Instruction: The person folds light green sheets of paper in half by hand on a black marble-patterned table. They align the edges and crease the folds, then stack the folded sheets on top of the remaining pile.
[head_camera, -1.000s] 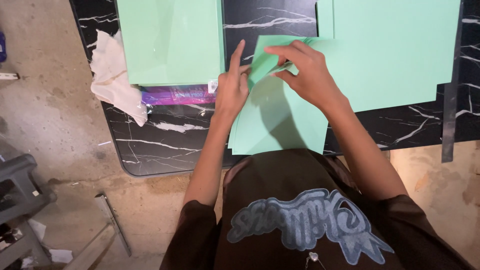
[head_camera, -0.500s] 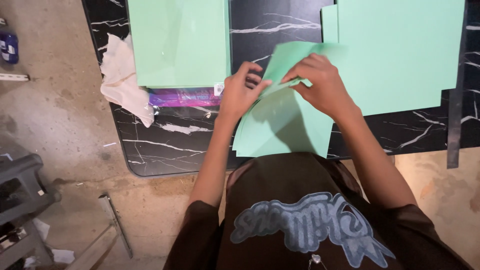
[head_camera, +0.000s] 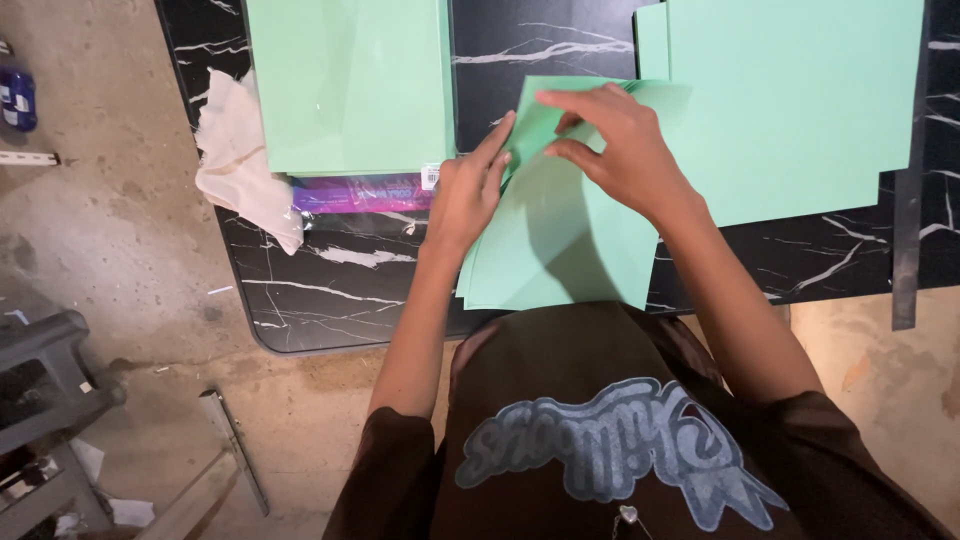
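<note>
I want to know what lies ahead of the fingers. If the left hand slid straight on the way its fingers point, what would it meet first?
The left hand points up and slightly right over the green sheet being folded. Going on, it would likely cross that sheet's folded top edge, then reach bare black marble tabletop. Height above the paper is unclear.

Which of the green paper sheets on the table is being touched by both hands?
The middle sheet, nearest the person, under the left hand and right hand. The left stack and right stack lie untouched.
</note>
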